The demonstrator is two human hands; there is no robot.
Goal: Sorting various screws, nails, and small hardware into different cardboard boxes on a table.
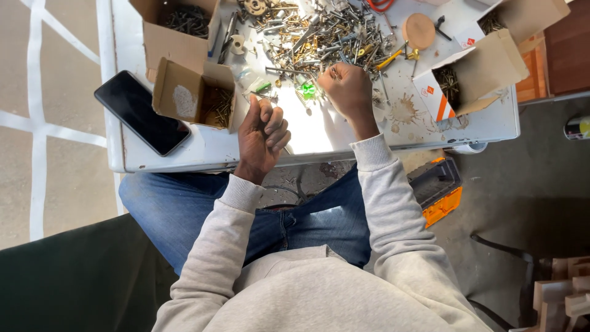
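Your head view is bright daylight, hard sun from the upper side. The white table [430,126] blows out between your left hand [263,136] and right hand [349,92], pure glare there. Your hands cast short, sharp shadows. The floor at right sits in deep shade. Focus is crisp on the screw pile [326,34]; edges bend slightly.

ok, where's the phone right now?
Head view: the black phone lies at the white table's left edge, overhanging it, beside the small open cardboard box.
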